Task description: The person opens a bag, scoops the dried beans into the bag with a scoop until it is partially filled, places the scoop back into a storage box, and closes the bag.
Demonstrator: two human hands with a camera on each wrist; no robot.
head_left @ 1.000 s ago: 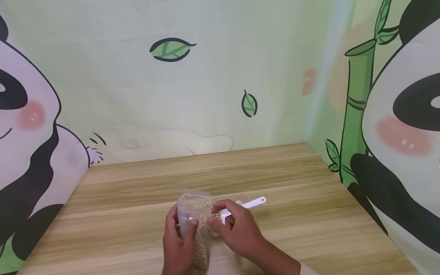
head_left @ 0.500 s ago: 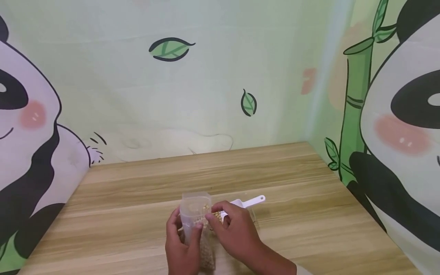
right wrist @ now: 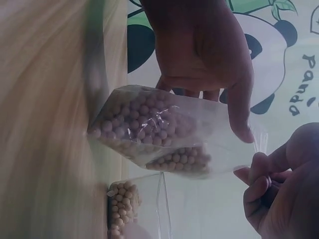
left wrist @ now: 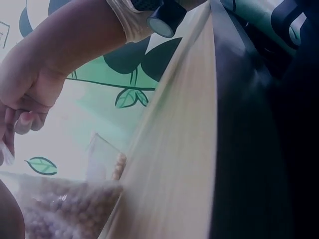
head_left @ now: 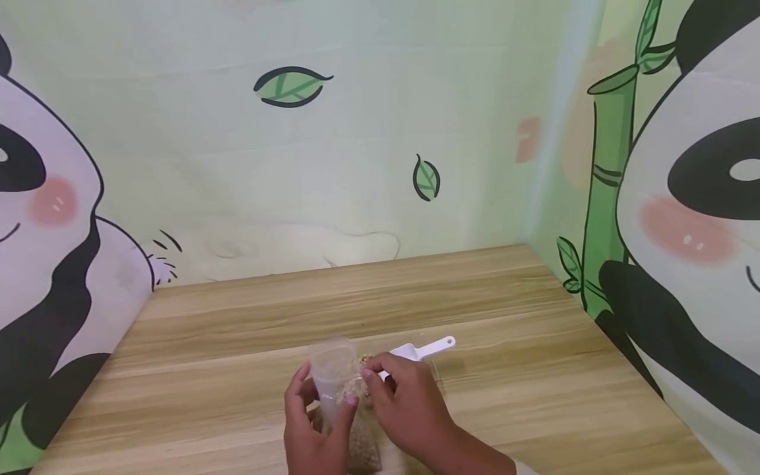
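A clear plastic bag [head_left: 332,361], partly filled with round pale dried beans that look like soybeans, stands near the table's front. My left hand [head_left: 315,422] grips its left side, thumb across the front and fingers behind. At the upper right edge of the bag, my right hand [head_left: 412,402] pinches the plastic between thumb and forefinger. The right wrist view shows the beans [right wrist: 144,119] in the lower part of the bag, and the right fingertips [right wrist: 259,162] gathering the film at its mouth. The left thumb lies close by.
Just behind the right hand is a clear box [right wrist: 164,206] with more beans. A white scoop [head_left: 436,347] rests in it, handle pointing right. The wooden table [head_left: 208,369] meets a panda-printed wall cloth [head_left: 356,152] at the back and sides.
The bag's bottom has swung right, so the bag leans more, with its mouth to the left. The left hand has shifted slightly right. The right hand stays at the bag's edge.
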